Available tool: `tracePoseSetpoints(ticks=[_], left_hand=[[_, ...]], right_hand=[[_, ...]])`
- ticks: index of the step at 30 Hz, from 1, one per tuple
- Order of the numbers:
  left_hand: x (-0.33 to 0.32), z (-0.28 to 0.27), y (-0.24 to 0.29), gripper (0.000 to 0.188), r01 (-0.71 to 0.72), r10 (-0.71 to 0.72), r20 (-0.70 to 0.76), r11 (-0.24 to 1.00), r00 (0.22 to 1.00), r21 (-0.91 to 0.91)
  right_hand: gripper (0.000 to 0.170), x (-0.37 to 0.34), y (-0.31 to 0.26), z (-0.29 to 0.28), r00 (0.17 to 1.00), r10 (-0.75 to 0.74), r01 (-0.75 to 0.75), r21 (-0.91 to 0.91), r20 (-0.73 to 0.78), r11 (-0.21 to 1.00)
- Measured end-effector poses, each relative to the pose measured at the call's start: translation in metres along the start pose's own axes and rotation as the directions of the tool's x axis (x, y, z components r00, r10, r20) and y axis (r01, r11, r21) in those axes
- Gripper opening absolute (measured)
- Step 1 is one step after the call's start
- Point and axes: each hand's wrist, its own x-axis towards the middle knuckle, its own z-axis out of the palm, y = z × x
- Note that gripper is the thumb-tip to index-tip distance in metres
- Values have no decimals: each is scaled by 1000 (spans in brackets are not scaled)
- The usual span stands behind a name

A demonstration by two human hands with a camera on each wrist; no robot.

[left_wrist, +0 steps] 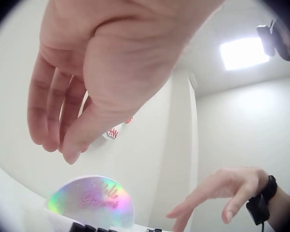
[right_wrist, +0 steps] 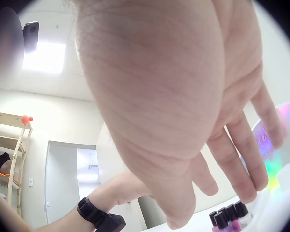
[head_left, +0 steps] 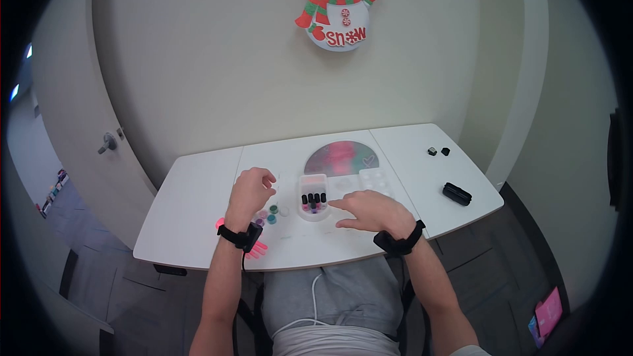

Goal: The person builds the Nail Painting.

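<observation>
A small clear container [head_left: 312,217] holds several nail polish bottles [head_left: 313,200] with black caps and pink or purple polish. My right hand [head_left: 372,211] reaches in from the right, fingers extended and spread, with a fingertip close by the container's right side. In the right wrist view its fingers hang just above the black caps [right_wrist: 230,212]. My left hand [head_left: 252,192] hovers left of the container, fingers bent loosely downward. Nothing shows between its thumb and fingers in the left wrist view. Small colored jars [head_left: 272,214] in green, teal, purple and pink sit near that hand.
Behind the container lies a shiny half-round mat [head_left: 341,158], with a white molded tray [head_left: 374,180] beside it. A pink hand-shaped item [head_left: 257,250] lies under my left wrist. A black case [head_left: 457,194] and two small dark objects [head_left: 438,151] are at the right.
</observation>
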Motion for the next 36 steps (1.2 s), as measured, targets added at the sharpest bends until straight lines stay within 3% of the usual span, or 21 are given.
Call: tracePoseSetpoints(ticks=[2, 3, 5, 8, 14, 20, 23, 26, 28, 31, 33, 34, 36], left_hand=[[-1, -5, -7, 32, 119, -141, 138, 980, 980, 158], [-2, -5, -14, 32, 121, -143, 136, 980, 980, 161], [-3, -4, -30, 44, 168, -260, 212, 912, 942, 374], [-2, -6, -45, 51, 208, -337, 253, 880, 907, 427], [-4, 4, -62, 49, 222, -393, 252, 829, 884, 514], [-1, 27, -94, 27, 165, -406, 327, 805, 854, 570], [-1, 38, -106, 19, 147, -365, 318, 826, 875, 544], [1, 40, -103, 19, 185, -385, 298, 829, 874, 528], [-1, 39, -98, 20, 190, -370, 249, 821, 895, 538], [0, 25, -74, 21, 205, -344, 192, 833, 919, 513], [-2, 15, -57, 21, 209, -327, 182, 856, 927, 473], [-4, 12, -50, 22, 175, -252, 130, 888, 959, 425], [-9, 0, -25, 23, 126, -164, 70, 919, 984, 373]], right_hand=[[57, -1, 1, 1, 1000, -9, 9, 4, -11, 1000], [57, -1, 0, 0, 1000, -10, 10, 1, -11, 1000], [58, -1, 1, 1, 1000, -14, 14, 1, -12, 1000], [57, 0, 3, 4, 999, -25, 25, 8, -24, 1000], [58, -1, 1, 1, 1000, 5, -5, 5, 3, 1000], [60, -2, 3, 1, 1000, -13, 13, -4, -7, 1000], [59, -4, 7, 1, 1000, 20, -21, -21, -20, 1000], [60, -8, 23, 9, 995, 67, -69, -32, -70, 997], [59, -12, 34, 11, 971, 238, -233, -104, 37, 967], [64, -18, 61, 42, 944, 325, -326, -253, -46, 911], [69, -15, 62, 45, 916, 401, -385, -246, 14, 889], [74, -12, 62, 45, 883, 464, -436, -234, 77, 869], [76, -9, 63, 53, 882, 460, -434, -205, 103, 877]])
